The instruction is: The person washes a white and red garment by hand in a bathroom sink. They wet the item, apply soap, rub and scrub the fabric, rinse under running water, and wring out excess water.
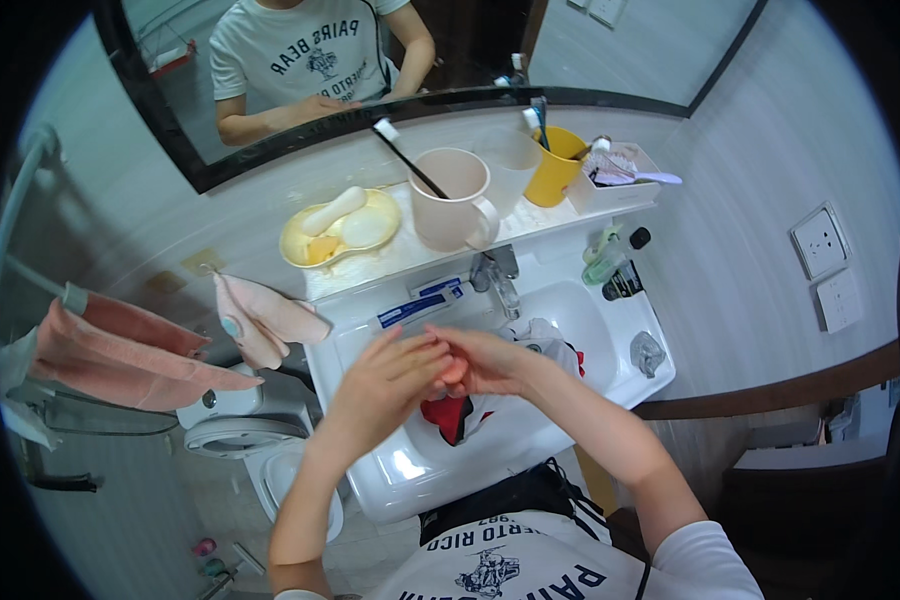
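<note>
Over the white washbasin, my two hands meet around a small orange-pink object, perhaps a bar of soap. My left hand is above it with the fingers stretched across. My right hand cups it from the other side. Which hand bears it, I cannot tell. Below them, a white, red and black cloth lies in the bowl, partly hidden by the hands and the right forearm. The metal faucet stands just behind, with toothpaste boxes or tubes to its left.
A shelf above the basin holds a yellow soap dish, a pink mug, a yellow cup and a white box with a hairbrush. Bottles stand at the basin's right rear. Pink towels hang left, above a toilet.
</note>
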Demonstrator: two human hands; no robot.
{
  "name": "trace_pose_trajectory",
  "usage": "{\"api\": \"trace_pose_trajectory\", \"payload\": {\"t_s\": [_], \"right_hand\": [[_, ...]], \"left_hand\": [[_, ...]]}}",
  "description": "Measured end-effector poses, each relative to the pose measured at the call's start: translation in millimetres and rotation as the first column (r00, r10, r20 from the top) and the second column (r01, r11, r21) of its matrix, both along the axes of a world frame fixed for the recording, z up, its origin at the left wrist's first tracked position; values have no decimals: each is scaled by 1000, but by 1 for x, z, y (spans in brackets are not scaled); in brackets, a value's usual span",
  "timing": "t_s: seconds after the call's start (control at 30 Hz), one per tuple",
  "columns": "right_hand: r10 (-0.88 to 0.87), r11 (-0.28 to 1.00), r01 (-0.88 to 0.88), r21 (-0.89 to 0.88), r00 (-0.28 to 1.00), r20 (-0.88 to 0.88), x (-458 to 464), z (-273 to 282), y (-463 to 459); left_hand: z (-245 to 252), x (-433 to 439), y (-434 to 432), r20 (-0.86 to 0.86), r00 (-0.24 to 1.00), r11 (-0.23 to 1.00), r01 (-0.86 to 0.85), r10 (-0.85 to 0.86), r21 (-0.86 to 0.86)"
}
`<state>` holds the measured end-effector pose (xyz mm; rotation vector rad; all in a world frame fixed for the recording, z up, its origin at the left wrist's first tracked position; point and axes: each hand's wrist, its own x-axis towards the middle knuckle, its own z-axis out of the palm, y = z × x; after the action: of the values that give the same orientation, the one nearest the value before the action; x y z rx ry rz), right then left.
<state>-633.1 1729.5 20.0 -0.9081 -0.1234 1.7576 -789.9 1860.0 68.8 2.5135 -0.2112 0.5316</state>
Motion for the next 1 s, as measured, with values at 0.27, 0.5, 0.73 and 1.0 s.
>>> {"api": "trace_pose_trajectory", "payload": {"t_s": [0.27,0.5,0.73,1.0], "right_hand": [[-405,874,485,32,690,600,83,-43,-60],[-207,949,315,-11,651,730,124,-82,-60],[-584,689,395,-608,799,-142,148,-172,-202],[-256,833,386,-397,904,342,168,-209,-233]], "left_hand": [[-91,3,-81,-227,964,902,-215,136,-374],[-149,23,-121,-550,801,772,-498,236,-395],[-258,111,-130,-382,525,580,-813,761,37],[-300,135,-148,-647,470,155,-862,601,-482]]}}
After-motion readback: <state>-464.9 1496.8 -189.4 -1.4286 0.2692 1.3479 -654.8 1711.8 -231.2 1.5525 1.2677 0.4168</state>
